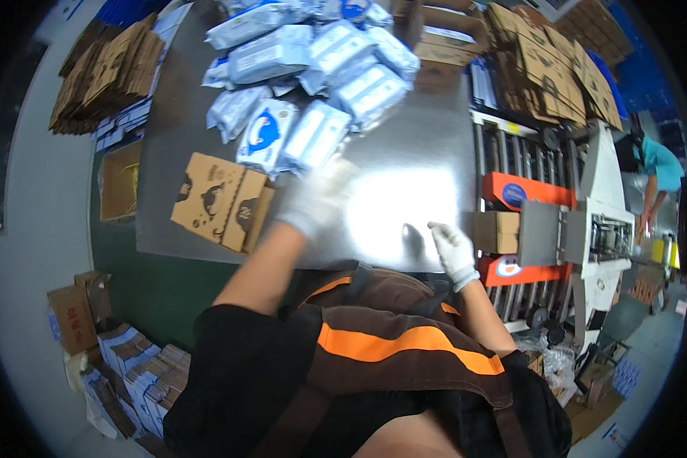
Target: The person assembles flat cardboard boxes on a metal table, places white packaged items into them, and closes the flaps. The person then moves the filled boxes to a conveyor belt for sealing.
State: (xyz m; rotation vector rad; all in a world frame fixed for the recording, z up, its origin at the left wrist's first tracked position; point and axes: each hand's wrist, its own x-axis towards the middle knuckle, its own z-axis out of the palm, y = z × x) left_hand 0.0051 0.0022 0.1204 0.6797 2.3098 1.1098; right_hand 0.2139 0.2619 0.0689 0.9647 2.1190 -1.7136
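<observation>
My left hand [320,200], in a white glove, is smeared by motion over the metal table [427,122]. It is close to the near edge of a heap of light-blue soft packs [271,59]; its fingers do not show clearly. The nearest pack [269,136] lies flat, with a dark-blue animal shape on it. Left of this hand, a small brown printed carton [210,200] rests near the table's front left edge. My right hand [453,252], also gloved in white, is at the table's right front edge, fingers loosely stretched out and nothing visible in them.
To the right runs a roller conveyor machine with orange-red side plates [520,191] and a brown box [497,232] on it. Flattened cartons [113,70] are stacked far left, with more [553,72] at the far right. A person in a turquoise top [659,164] works beyond the machine.
</observation>
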